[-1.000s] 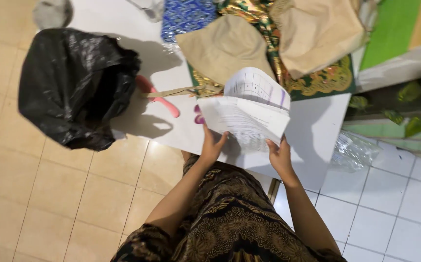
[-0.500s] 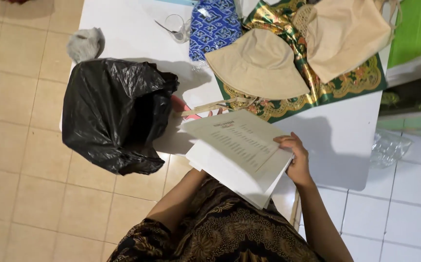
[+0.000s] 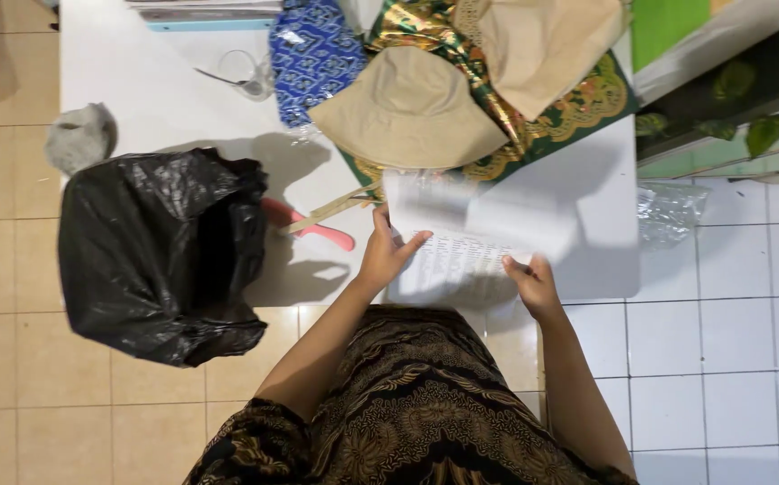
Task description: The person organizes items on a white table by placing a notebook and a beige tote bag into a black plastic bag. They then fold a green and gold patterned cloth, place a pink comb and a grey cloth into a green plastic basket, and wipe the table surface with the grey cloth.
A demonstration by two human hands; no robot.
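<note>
I hold a stack of white printed papers [image 3: 475,238] over the near edge of a white table [image 3: 596,242]. My left hand [image 3: 387,254] grips the stack's left side, thumb on top. Fingers of my right hand [image 3: 531,283] pinch the lower right corner. The sheets are blurred and lie nearly flat, their far edge close to a beige bucket hat [image 3: 407,112].
A black plastic bag [image 3: 160,251] gapes open at the table's left corner. A pink handle [image 3: 313,229] lies beside it. Further back are a blue patterned cloth [image 3: 313,54], a green and gold cloth [image 3: 569,112], a beige bag [image 3: 547,45], and a clear glass [image 3: 244,72]. Crumpled clear plastic [image 3: 668,211] lies on the tiled floor.
The papers went from lifted and fanned open to closed and lowered nearly flat on the table edge. My left hand reappeared on top of the stack's left side.
</note>
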